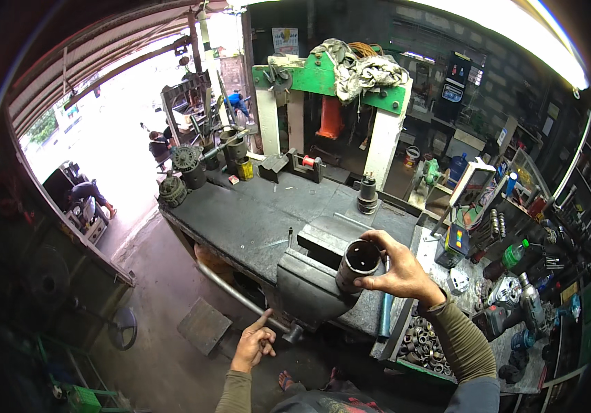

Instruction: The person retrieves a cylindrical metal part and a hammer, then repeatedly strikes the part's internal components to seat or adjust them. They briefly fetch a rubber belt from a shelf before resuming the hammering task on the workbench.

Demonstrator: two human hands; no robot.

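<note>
Our right hand [405, 270] pinches the cylinder [349, 272] by the vise [309, 279]. Our left hand [252, 346] is half-curled, index out near the bar [240, 297].

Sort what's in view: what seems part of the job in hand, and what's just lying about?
Apparently in the job:
hollow metal cylinder, gripped by the right hand
vise
bar handle, nearest the left hand

Apparently just lying about:
alternator
battery
metal rings
crumpled cloth
</note>
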